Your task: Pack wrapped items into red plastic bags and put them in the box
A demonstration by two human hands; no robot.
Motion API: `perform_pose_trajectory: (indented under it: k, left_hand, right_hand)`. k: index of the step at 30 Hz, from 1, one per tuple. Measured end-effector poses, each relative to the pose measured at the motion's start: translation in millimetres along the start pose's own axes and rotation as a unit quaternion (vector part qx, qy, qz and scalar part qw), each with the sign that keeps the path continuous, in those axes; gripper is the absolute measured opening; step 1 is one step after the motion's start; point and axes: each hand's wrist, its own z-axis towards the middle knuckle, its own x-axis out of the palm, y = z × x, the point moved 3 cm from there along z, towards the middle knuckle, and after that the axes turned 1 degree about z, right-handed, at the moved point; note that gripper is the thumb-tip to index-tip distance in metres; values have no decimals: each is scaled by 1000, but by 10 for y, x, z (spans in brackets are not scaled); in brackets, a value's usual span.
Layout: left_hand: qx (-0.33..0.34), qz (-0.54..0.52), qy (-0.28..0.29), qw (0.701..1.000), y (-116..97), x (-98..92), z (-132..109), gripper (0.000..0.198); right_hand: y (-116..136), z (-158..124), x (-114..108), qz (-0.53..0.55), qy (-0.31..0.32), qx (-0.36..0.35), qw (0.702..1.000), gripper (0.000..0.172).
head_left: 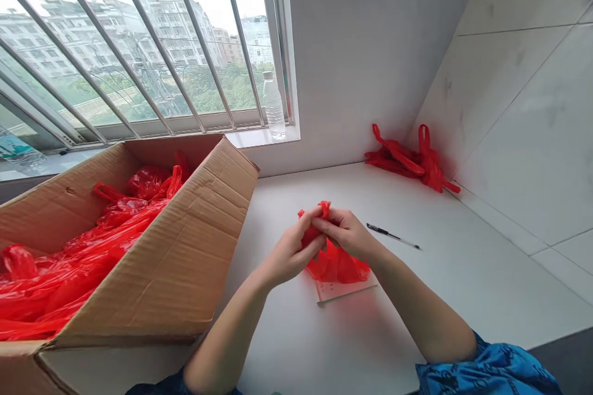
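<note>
Both of my hands meet over the middle of the white table, gripping the top of one red plastic bag (336, 265). My left hand (296, 247) has its fingers closed on the bag's gathered upper part. Against it, my right hand (345, 233) pinches the same bunched plastic, and a small red tip sticks up between the hands. The lower part of the bag spreads over a pale booklet or paper (347, 290) lying on the table. To the right of my hands lies a black and clear pen (393, 236).
On the left stands an open cardboard box (185, 253) full of red plastic bags (115, 228). More red bags (407, 160) lie in the table's back right corner. A clear bottle (273, 108) stands on the windowsill, with another bottle (18, 148) at far left.
</note>
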Motion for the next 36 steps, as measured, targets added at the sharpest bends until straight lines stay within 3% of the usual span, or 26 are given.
perform_pose_trajectory:
  k: [5, 8, 10, 12, 15, 20, 25, 29, 33, 36]
  left_hand:
    - [-13, -85, -84, 993, 48, -39, 48, 37]
    - [-50, -170, -93, 980, 100, -61, 78, 28]
    - [-81, -207, -99, 970, 116, -76, 83, 25]
    - [-99, -231, -118, 961, 116, -94, 79, 24]
    - [-110, -258, -130, 951, 120, -102, 75, 29]
    - [-142, -275, -50, 949, 154, -43, 87, 45]
    - [-110, -178, -81, 974, 171, -64, 85, 37]
    - [-41, 25, -163, 985, 285, -229, 104, 26]
    - [-22, 173, -274, 946, 485, -525, 93, 21]
    - [-52, 183, -289, 938, 636, -631, 84, 23]
  right_hand:
    - [-81, 54, -204, 93, -121, 7, 988, 29]
    - [-47, 31, -241, 121, -92, 11, 988, 27]
    - [22, -7, -235, 53, -24, -5, 998, 27]
    - [93, -56, -237, -89, 17, -51, 995, 24]
    - [142, -111, -249, -292, -33, -134, 947, 18]
    - [112, -126, -192, -411, -99, -189, 886, 20]
    - [138, -225, -225, -451, -108, -219, 858, 7]
    - [55, -554, -347, -428, -122, -241, 863, 15]
    - [-167, -1031, -592, -378, -139, -142, 904, 22]
    - [-326, -1301, -817, -351, -144, -20, 925, 33]
